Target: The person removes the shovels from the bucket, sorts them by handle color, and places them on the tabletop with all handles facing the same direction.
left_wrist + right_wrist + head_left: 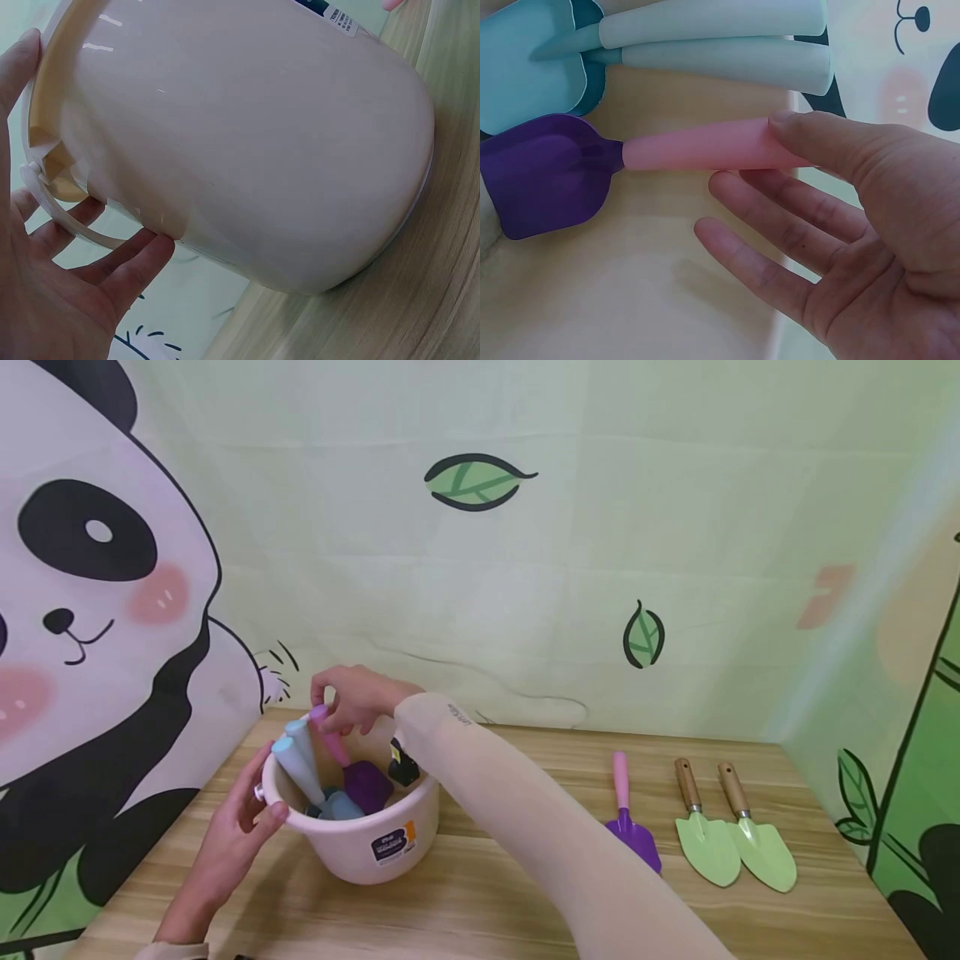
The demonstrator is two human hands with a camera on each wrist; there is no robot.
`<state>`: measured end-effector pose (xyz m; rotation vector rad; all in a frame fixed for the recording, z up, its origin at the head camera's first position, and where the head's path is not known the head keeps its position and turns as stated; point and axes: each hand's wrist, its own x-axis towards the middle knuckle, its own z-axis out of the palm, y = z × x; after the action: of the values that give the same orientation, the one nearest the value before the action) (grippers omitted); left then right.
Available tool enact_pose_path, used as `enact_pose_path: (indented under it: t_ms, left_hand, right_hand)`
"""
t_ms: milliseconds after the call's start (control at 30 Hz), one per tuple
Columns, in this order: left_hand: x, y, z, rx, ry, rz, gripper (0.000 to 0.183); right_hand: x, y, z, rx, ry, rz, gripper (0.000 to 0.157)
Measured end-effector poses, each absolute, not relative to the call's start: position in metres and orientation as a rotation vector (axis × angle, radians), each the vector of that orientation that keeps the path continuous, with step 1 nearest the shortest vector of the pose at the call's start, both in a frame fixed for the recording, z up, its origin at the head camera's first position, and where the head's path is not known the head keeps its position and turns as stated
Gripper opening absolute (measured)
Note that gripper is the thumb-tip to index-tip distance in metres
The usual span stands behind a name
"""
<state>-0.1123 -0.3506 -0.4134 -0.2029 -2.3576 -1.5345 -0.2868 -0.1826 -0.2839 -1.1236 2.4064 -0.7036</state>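
Observation:
A white bucket [363, 852] with a dark label stands on the wooden table. My left hand [238, 831] grips its left side, thumb at the rim and fingers against the outer wall by the bail handle [71, 217]. Inside leans a hand shovel with a purple blade [551, 176] and a pink handle [697, 146]. My right hand [363, 697] reaches over the rim and pinches the top of that handle between thumb and fingers; the lower fingers are spread. Two light-blue hand shovels [712, 22] lean beside it, their blades overlapping.
Right of the bucket lie a purple trowel [630, 835] with a pink handle and two light-green trowels [705, 852] with wooden handles, blades overlapping. A black item [403, 767] with a yellow mark shows inside the bucket. A printed cloth backdrop [510, 585] stands behind the table [487, 910].

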Motion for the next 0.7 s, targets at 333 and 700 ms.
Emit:
enact_pose_path:
  t_ms: [333,700]
  left_hand:
    - [-0.113,-0.35,-0.414,-0.212,-2.343,-1.537,0.073]
    - [-0.113,-0.351,-0.415,-0.203,-2.343,-1.524,0.073]
  right_hand:
    - [-0.29,-0.172,-0.283,-1.155,2.402,-0.749,0.022]
    - [-0.293,-0.167,-0.286,-1.162,2.401,-0.806,0.022]
